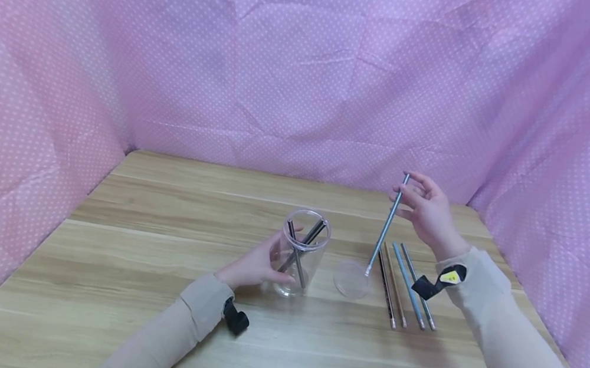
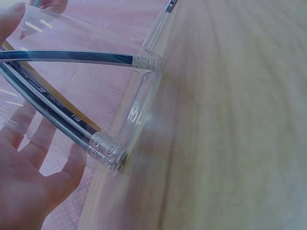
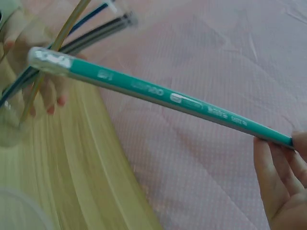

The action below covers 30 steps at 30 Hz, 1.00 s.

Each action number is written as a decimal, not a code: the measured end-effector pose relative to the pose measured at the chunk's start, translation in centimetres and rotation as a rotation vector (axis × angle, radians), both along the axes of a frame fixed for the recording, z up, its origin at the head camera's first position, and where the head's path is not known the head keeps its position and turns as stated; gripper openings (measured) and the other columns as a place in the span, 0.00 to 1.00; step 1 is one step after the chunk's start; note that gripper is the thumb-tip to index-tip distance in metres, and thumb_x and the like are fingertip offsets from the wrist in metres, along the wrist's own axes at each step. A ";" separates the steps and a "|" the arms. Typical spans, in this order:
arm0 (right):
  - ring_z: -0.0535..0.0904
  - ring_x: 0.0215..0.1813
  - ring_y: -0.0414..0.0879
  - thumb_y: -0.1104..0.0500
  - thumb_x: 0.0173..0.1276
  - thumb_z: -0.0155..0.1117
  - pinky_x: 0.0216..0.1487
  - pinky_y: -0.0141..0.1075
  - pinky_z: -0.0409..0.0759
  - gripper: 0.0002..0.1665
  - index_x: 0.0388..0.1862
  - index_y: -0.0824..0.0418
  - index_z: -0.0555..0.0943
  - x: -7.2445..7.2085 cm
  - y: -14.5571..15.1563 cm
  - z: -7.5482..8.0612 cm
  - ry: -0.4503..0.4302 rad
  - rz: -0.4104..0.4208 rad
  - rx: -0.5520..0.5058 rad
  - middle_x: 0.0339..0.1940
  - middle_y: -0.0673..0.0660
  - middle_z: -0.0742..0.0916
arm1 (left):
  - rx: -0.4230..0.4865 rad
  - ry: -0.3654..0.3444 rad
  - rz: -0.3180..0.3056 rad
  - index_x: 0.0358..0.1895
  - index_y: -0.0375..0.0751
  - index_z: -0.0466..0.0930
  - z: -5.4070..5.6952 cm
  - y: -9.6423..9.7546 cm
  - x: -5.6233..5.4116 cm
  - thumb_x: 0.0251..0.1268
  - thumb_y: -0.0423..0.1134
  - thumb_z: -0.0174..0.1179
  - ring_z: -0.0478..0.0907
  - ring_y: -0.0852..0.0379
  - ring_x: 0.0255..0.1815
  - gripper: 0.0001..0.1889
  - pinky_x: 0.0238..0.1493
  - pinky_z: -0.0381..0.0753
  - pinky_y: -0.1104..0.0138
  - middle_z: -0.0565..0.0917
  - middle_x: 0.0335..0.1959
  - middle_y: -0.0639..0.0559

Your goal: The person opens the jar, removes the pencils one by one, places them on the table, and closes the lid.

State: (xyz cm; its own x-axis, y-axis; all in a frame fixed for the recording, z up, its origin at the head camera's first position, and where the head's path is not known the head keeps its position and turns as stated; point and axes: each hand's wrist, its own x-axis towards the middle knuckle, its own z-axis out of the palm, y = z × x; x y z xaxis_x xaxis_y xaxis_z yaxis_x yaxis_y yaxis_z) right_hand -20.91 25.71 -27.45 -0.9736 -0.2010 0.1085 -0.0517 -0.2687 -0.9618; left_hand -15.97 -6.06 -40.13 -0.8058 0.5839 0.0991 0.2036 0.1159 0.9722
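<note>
We see the right hand (image 1: 425, 211) pinching the teal pencil (image 1: 387, 224) near its upper end, eraser down in the air, while the left hand (image 1: 258, 260) curls round the clear jar (image 1: 314, 263). We judge the pencil light, stiff and slightly slick, best taken by its shaft; the jar seems plastic, best steadied by its wall. The right wrist view shows us lettering, perhaps HB, though blurred; only the head view shows the whole pencil row (image 1: 408, 284).
</note>
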 end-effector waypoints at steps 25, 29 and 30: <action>0.83 0.37 0.38 0.64 0.72 0.52 0.40 0.41 0.86 0.30 0.68 0.74 0.57 -1.8 9.4 -4.9 0.024 0.106 0.951 0.37 0.54 0.85 | 0.011 -0.006 -0.017 0.75 0.57 0.47 -0.4 0.1 0.0 0.45 0.30 0.71 0.61 0.46 0.71 0.54 0.71 0.62 0.51 0.63 0.72 0.48; 0.83 0.36 0.41 0.66 0.72 0.51 0.37 0.43 0.87 0.28 0.66 0.76 0.59 -2.0 10.3 -5.5 0.036 0.102 1.055 0.42 0.72 0.83 | 0.006 0.021 -0.017 0.75 0.56 0.47 -0.1 0.1 0.1 0.44 0.30 0.71 0.62 0.46 0.71 0.55 0.71 0.61 0.51 0.64 0.72 0.48; 0.83 0.36 0.41 0.66 0.71 0.51 0.37 0.43 0.87 0.27 0.66 0.76 0.59 -2.0 10.5 -5.7 0.040 0.103 1.077 0.43 0.74 0.82 | 0.004 0.022 -0.017 0.75 0.56 0.46 -0.1 0.0 0.1 0.44 0.30 0.71 0.62 0.46 0.70 0.55 0.71 0.61 0.51 0.63 0.72 0.48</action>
State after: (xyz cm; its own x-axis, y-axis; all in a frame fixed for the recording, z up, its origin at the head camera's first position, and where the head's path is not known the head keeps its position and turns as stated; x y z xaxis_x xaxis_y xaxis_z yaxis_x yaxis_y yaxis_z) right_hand -22.93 36.23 -33.15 -0.9462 -0.2906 -0.1425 -0.1142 0.7116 -0.6932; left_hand -15.87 -6.02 -40.20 -0.7933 0.5969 0.1196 0.2272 0.1080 0.9678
